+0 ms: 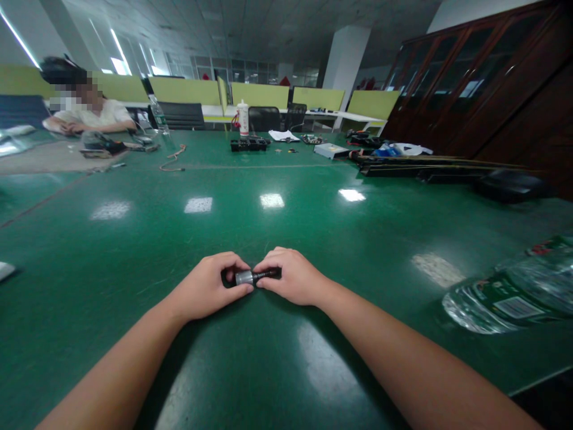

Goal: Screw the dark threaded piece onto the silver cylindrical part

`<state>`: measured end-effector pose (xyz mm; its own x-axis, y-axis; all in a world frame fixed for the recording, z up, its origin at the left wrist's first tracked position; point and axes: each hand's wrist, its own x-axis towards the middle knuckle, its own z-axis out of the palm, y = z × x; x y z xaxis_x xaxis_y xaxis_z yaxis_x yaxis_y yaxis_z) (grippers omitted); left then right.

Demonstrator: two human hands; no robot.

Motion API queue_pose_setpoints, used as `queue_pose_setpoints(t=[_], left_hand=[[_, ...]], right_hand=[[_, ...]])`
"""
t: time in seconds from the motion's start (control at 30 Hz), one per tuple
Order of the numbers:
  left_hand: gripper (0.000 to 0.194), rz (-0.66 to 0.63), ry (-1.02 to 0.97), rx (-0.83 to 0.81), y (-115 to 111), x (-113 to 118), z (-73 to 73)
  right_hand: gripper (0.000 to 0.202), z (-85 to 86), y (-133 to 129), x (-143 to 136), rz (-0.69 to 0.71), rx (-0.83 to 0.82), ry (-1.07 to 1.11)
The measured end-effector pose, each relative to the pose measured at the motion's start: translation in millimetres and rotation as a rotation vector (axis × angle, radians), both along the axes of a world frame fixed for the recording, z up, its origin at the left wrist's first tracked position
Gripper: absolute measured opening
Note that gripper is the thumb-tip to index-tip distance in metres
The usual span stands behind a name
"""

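Note:
A small silver-and-black cylindrical part point(244, 278) lies level between my two hands, close to the green tabletop point(268, 230). Its left portion is a wide silver barrel, and its right portion is a thinner dark shaft. My left hand point(210, 286) curves around the barrel, with thumb and fingers at its sides. My right hand point(293, 278) pinches the dark shaft between thumb and fingers. Both thumbs nearly meet in front of the part. Its two ends are partly covered by my fingers, so its exact kind cannot be made out.
A large clear bottle point(514, 298) lies at the right. Across the far side are a black slotted part point(249, 144), a white bottle point(242, 117), a grey metal box point(331, 150) and long dark bars point(403, 166). Another person point(96, 113) sits at the far left.

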<state>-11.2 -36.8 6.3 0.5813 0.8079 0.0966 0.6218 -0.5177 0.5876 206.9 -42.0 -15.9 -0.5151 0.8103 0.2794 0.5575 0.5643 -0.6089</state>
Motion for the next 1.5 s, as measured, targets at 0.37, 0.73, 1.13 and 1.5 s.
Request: queue_pose_setpoints(t=[0.37, 0.73, 1.13, 1.5], left_hand=[[0.023, 0.001, 0.015, -0.001, 0.6, -0.6, 0.7], [0.022, 0.005, 0.016, -0.007, 0.6, -0.7, 1.9], [0.022, -0.002, 0.018, 0.040, 1.5, -5.2, -0.2], [0.020, 0.011, 0.014, 0.040, 3.3, -6.2, 0.3]], right_hand=[[0.013, 2.5, -0.7, 0.2, -0.007, 0.000, -0.014], [0.013, 2.7, -0.6, 1.1, -0.006, 0.006, -0.014], [0.014, 2.5, -1.1, 2.7, -0.031, -0.006, -0.022], [0.013, 2.8, -0.2, 3.6, -0.044, -0.007, -0.020]])
